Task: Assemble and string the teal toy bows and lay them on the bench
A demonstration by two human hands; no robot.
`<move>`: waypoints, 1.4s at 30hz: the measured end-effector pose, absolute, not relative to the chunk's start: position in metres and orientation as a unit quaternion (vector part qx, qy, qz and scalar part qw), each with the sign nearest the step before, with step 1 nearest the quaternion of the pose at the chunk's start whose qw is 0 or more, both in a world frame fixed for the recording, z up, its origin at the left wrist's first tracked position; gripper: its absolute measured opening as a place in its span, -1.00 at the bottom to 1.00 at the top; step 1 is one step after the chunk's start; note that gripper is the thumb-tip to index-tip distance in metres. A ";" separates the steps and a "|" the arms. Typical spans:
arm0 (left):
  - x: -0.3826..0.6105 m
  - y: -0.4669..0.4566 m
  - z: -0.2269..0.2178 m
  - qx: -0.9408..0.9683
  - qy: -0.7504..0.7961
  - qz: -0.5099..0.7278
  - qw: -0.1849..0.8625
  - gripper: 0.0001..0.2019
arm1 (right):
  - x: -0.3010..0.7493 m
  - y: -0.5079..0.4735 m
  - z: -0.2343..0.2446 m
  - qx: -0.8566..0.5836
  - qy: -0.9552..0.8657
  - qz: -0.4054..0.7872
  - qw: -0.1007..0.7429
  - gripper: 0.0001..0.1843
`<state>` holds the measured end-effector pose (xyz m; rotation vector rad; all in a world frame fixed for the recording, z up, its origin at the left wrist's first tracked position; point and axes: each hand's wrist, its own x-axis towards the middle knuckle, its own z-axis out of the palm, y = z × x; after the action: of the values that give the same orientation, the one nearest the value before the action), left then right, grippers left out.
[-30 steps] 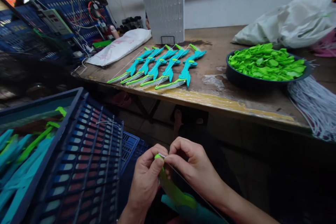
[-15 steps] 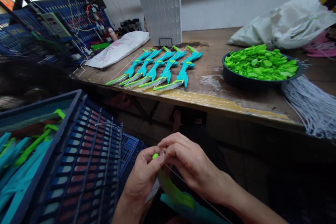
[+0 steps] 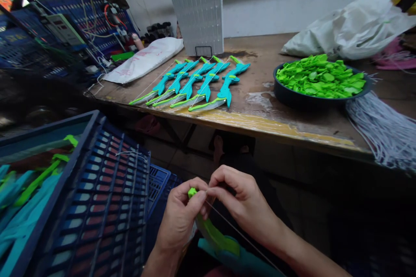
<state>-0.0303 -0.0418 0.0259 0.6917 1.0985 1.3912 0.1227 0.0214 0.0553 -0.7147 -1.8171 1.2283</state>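
Observation:
My left hand (image 3: 182,212) is closed round the green tip of a toy bow (image 3: 219,242), whose teal body runs down to the lower right across my lap. Thumb and finger of my right hand (image 3: 243,199) pinch the white string (image 3: 227,220) close beside that tip, nearly touching my left thumb. From there the string stretches along the bow toward the bottom of the view. The string's end is hidden between my fingers. On the table ahead lie several strung toy bows (image 3: 195,80) in a row, teal with green limbs.
A blue crate (image 3: 97,173) at left holds more teal and green bows. On the wooden table (image 3: 256,65) stand a dark bowl (image 3: 292,97) of green plastic pieces, a bundle of white strings (image 3: 383,130), a white bag (image 3: 354,30), a flat white sack (image 3: 146,58) and a grey panel (image 3: 198,8).
My right hand's fingers have drawn slightly right from the bow tip and now pinch the string more narrowly. The left hand keeps its grip on the bow.

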 end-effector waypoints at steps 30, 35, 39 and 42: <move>-0.026 -0.039 0.028 0.266 0.517 0.582 0.568 -0.58 | 0.121 0.010 0.040 -0.223 -0.832 0.145 0.486 -0.82; -0.028 -0.041 0.028 0.297 0.473 0.581 0.592 -0.60 | 0.122 0.007 0.038 -0.229 -0.806 0.169 0.520 -0.82; -0.030 -0.043 0.028 0.320 0.455 0.579 0.596 -0.61 | 0.123 0.005 0.040 -0.237 -0.797 0.202 0.517 -0.82; -0.030 -0.043 0.027 0.312 0.460 0.584 0.591 -0.64 | 0.124 0.005 0.042 -0.231 -0.797 0.260 0.494 -0.89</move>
<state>-0.0304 -0.0434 0.0274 0.7251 1.0713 1.3593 0.1242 0.0045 0.0424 -0.5594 -1.9320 0.6307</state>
